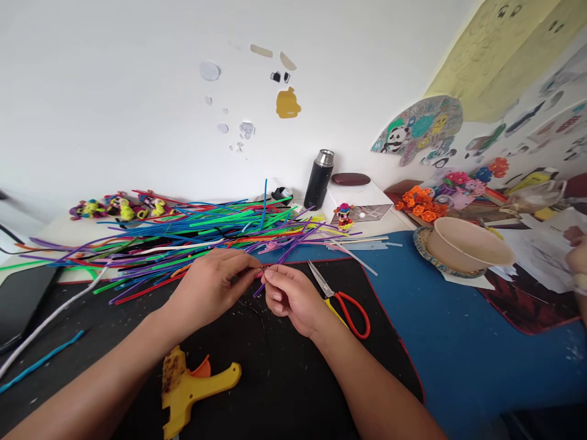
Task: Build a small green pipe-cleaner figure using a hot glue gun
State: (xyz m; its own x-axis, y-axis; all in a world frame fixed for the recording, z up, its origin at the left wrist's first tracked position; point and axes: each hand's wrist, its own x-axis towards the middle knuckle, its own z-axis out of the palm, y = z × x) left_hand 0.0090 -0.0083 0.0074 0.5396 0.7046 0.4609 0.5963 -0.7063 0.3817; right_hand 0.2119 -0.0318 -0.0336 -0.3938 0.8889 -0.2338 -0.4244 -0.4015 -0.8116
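Note:
My left hand [215, 281] and my right hand [291, 296] meet above the black mat, fingertips pinched together. Between them shows a small pink piece [259, 274] with a dark bit at its top; the fingers cover most of it. Just behind lies a wide pile of coloured pipe cleaners [206, 226], purple, green, blue and red. Scissors [342, 299] with red handles rest to the right of my right hand, blades half apart. Nearer me, below my left hand, a yellow glue gun [197, 388] with an orange trigger lies on its side.
Behind the mat stand a black flask [320, 180], a white box [358, 201] and a small colourful figure [343, 216]. More figures [121, 208] lie at the back left. To the right are a beige bowl [474, 244], orange flowers [422, 203] and another person's hand [578, 256].

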